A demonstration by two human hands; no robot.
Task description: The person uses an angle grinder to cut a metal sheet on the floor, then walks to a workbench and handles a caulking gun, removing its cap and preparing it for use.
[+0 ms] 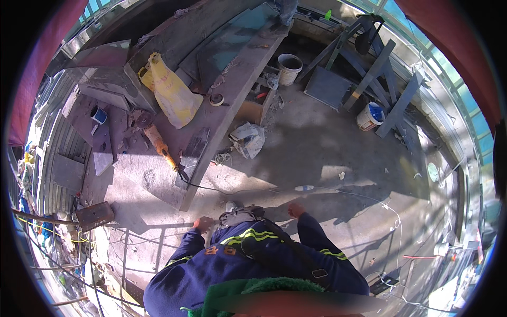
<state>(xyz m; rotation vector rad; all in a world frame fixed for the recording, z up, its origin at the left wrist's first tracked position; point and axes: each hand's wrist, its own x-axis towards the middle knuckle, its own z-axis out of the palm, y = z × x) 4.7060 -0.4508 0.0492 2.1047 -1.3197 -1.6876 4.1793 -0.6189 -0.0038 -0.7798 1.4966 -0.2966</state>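
Blue-sleeved, our left hand (202, 224) and right hand (296, 211) hang loosely curled, holding nothing. At eleven o'clock the orange angle grinder (156, 140) rests on the grey stone slab (211, 105), seemingly parked within reach; beyond, a yellow bag (171, 95).

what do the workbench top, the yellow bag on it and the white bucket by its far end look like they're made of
Workbench top: looks like grey stone or cement slab, matte and dusty, with straight cut edges; could be dust-coated board.
Yellow bag: thin plastic film, creased and slightly glossy.
White bucket: probably moulded plastic, smooth round rim, walls smeared grey.
Both hands, left and right, hang empty near the bench end.
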